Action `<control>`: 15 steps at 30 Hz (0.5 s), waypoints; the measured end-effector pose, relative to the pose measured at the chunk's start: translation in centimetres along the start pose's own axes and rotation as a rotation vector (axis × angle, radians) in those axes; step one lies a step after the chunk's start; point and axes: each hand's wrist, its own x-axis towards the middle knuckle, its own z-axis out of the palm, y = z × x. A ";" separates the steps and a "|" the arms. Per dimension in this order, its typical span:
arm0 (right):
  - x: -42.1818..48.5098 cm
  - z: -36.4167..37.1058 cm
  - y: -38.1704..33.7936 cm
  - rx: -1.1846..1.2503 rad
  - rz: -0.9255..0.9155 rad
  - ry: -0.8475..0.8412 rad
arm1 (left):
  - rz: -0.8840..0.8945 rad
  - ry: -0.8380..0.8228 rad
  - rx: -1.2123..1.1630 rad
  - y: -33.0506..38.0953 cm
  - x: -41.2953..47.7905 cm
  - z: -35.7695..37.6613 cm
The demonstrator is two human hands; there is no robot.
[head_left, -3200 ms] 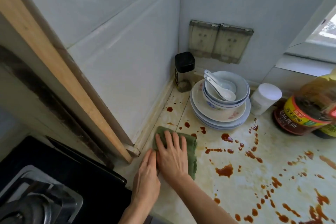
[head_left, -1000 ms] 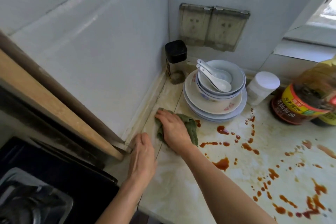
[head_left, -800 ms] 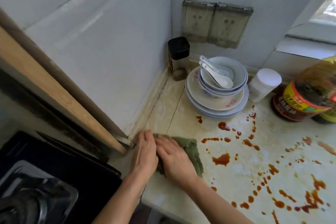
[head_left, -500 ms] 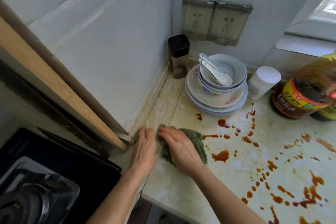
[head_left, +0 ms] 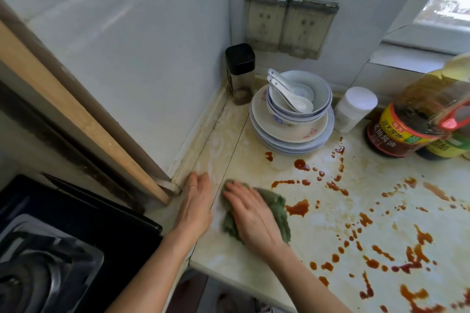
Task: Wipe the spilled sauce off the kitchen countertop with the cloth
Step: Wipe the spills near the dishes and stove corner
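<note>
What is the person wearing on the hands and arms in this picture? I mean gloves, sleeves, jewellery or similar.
The left hand and the right hand are both without gloves. No sleeve, watch or bracelet shows anywhere in view. One finger of the left hand carries what looks like a thin ring.

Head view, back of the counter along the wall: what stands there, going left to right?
Black-lidded jar → stack of plates and bowls → white-capped container → soy sauce bottle. The bottle behind it overlaps, so it is left out.
</note>
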 end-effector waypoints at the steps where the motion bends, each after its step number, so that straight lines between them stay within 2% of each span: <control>1: 1.2 -0.2 0.4 -0.013 0.060 0.022 | 0.002 0.000 0.010 0.1 -0.1 0.1; 4: 1.9 0.1 0.2 -0.109 0.114 0.036 | 0.011 0.012 0.026 0.1 -0.1 0.2; 11: -4.8 2.0 -3.7 -0.236 -0.002 -0.026 | 0.012 -0.003 0.039 -0.2 0.0 0.9; 15: -3.0 1.1 -1.9 -0.272 0.125 -0.015 | -0.023 -0.001 0.062 0.2 -0.2 1.3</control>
